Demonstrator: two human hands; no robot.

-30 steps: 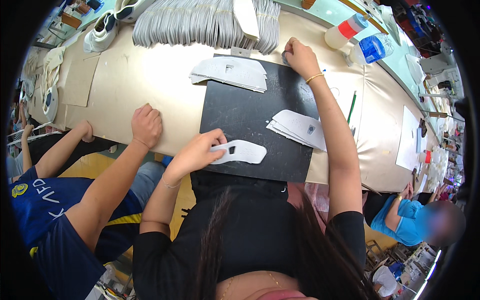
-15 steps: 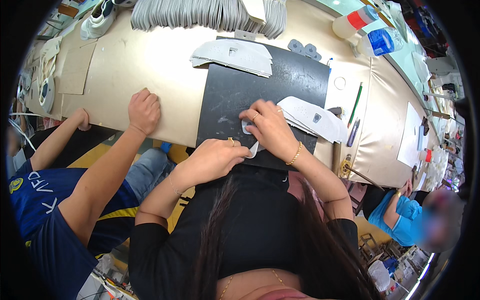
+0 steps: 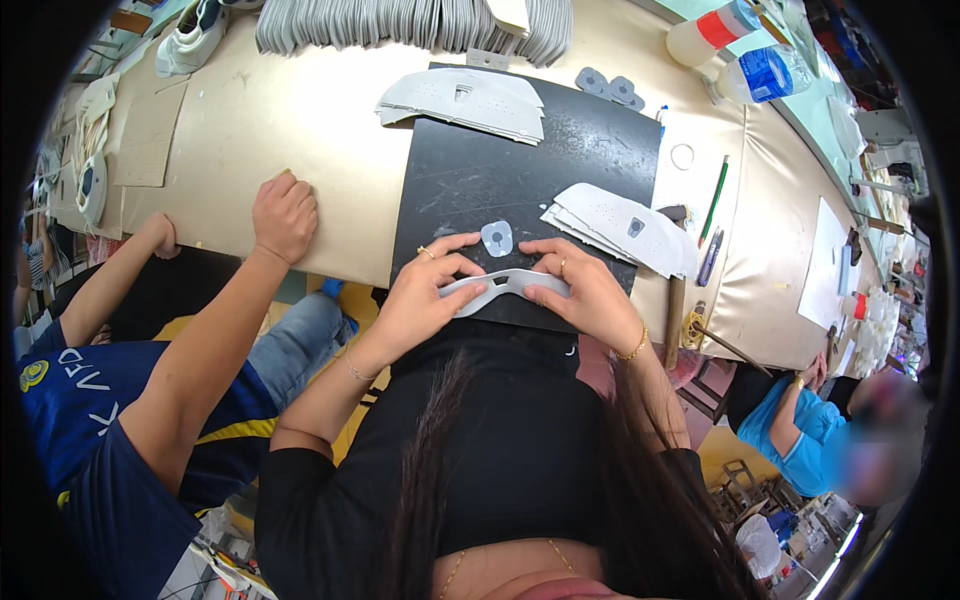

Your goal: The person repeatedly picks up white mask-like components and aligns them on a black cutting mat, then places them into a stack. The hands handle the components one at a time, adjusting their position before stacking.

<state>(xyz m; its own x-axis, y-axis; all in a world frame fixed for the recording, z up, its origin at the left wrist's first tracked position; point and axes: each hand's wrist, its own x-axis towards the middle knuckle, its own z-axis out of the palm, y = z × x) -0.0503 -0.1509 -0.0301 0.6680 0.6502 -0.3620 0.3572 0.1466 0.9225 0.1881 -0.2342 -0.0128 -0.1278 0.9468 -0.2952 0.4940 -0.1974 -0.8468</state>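
Between my two hands a light grey shoe-upper piece [image 3: 517, 281] is spread and bent, a small dark cut-out at its middle. My left hand [image 3: 420, 297] grips its left end, thumb on the near side. At the other end my right hand [image 3: 590, 290] pinches it the same way. Just beyond it, a small grey patch [image 3: 497, 239] with a dark keyhole-like mark lies on the black mat [image 3: 450, 175], near both index fingertips. Stacks of similar grey pieces lie at the mat's far side [image 3: 465, 103] and to the right [image 3: 628, 228].
A long row of grey pieces [image 3: 400, 22] stands at the back, with dark grey patches [image 3: 608, 88] nearby. Bottles [image 3: 762, 76], a green pencil [image 3: 714, 198] and a hammer [image 3: 676, 310] are on the right. A co-worker's fist [image 3: 285, 215] rests on the table at left.
My right hand has moved off the small patch, which now shows fully, and has taken the right end of the grey shoe-upper piece. The piece is now spread between both hands.
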